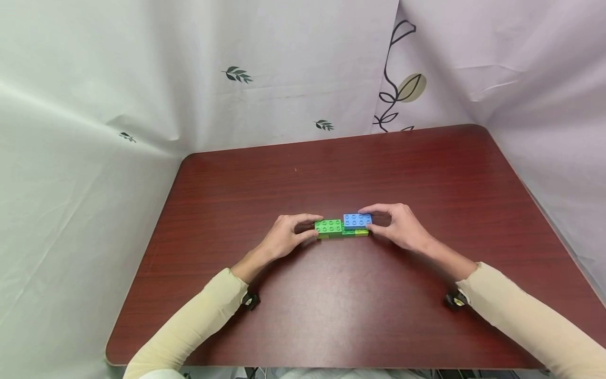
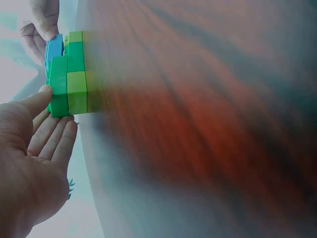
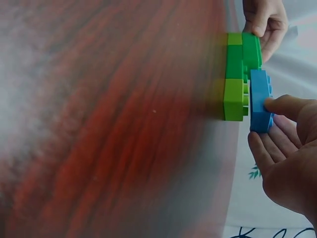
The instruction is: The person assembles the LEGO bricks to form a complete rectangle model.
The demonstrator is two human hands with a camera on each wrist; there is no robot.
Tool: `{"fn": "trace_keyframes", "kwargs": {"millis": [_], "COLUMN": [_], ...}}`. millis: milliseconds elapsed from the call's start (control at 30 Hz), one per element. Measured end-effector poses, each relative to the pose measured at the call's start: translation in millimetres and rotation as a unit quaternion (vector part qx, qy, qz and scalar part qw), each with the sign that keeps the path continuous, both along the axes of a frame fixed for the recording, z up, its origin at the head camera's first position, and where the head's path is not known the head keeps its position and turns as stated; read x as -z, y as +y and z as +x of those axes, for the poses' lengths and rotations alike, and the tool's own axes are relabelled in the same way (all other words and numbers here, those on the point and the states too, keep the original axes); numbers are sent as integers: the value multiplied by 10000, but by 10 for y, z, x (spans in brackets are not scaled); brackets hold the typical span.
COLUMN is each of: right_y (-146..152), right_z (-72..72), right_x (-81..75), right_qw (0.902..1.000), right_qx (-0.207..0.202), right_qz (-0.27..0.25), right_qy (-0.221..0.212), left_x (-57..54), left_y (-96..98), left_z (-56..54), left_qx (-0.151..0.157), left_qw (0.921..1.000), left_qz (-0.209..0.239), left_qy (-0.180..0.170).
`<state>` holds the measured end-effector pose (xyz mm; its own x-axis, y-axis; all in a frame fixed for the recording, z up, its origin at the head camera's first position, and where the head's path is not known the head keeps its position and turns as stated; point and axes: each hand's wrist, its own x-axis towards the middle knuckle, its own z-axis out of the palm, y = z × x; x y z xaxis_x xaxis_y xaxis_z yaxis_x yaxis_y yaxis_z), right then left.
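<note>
A low row of toy building bricks lies on the table, with a lime brick (image 2: 77, 91) at its left end, a darker green brick (image 3: 234, 62) in the middle and another lime brick (image 3: 233, 99) at its right end. On the left part sits an upper green brick (image 1: 328, 227). My left hand (image 1: 282, 236) pinches that brick between thumb and fingers. My right hand (image 1: 403, 227) pinches a blue brick (image 1: 357, 220) by its right end. In the right wrist view, a narrow gap separates the blue brick from the lime studs below.
The dark red-brown table (image 1: 331, 310) has rounded corners and surrounds the bricks on all sides. White cloth (image 1: 293, 63) with printed leaves hangs behind and beside it. A small dark object (image 1: 454, 301) shows at the right sleeve's cuff.
</note>
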<state>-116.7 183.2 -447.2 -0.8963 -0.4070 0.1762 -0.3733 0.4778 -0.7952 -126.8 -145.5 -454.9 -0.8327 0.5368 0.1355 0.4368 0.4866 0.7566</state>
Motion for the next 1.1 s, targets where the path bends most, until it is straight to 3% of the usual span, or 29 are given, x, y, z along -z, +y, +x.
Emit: {"fn": "trace_keyframes", "kwargs": {"millis": [467,1100], "right_y": [-36,-46], "right_z": [26,43], "right_x": [20,31], "right_qw": [9998,9997], "right_qx": [-18,-39], "right_qz": [123,223], "right_qy": [-123,59], "left_x": [-6,8], "left_y": [2,8], "left_z": [-2,-11], "left_qx": [-28,-35], "left_qw": [10000,10000], "left_qz": [-25,-18], "left_qy": [-26,-79]}}
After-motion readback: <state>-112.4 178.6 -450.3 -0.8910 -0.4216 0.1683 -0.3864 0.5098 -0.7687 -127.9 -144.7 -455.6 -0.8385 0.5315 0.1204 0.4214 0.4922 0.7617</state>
